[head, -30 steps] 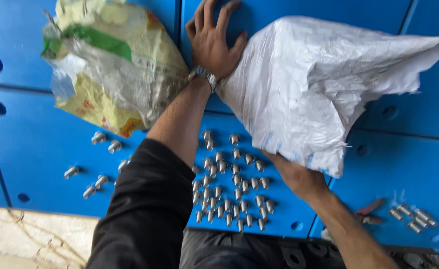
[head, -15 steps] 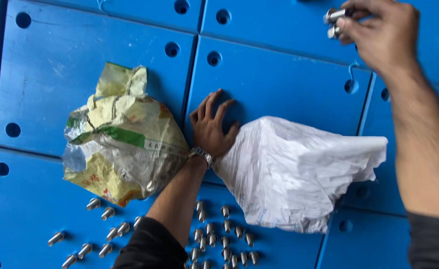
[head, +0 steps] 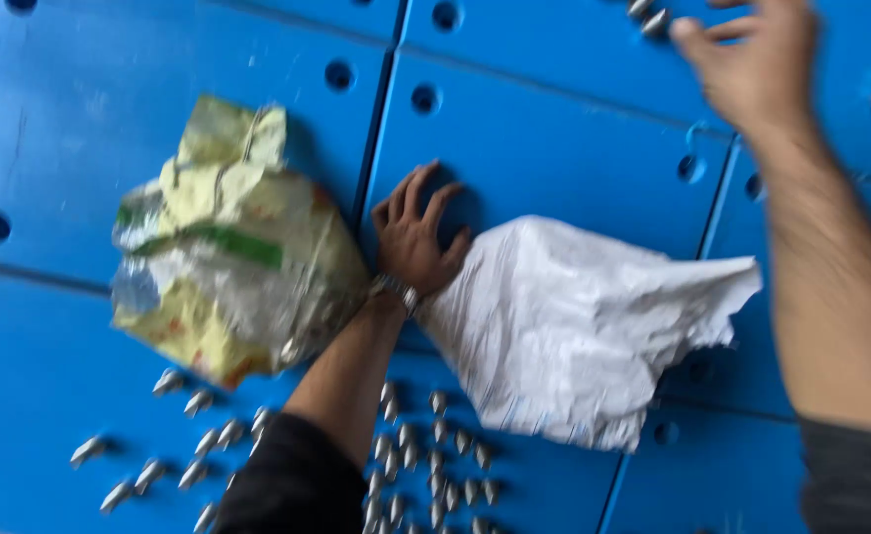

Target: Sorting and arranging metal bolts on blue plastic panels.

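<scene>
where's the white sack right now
In the head view the white sack lies right of centre on the blue panels, touching the left hand, with small metal pieces just below it.

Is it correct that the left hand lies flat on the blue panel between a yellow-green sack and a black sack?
Not quite. In the head view the left hand lies flat on the blue panel between the yellow-green sack and a white sack, not a black one.
</scene>
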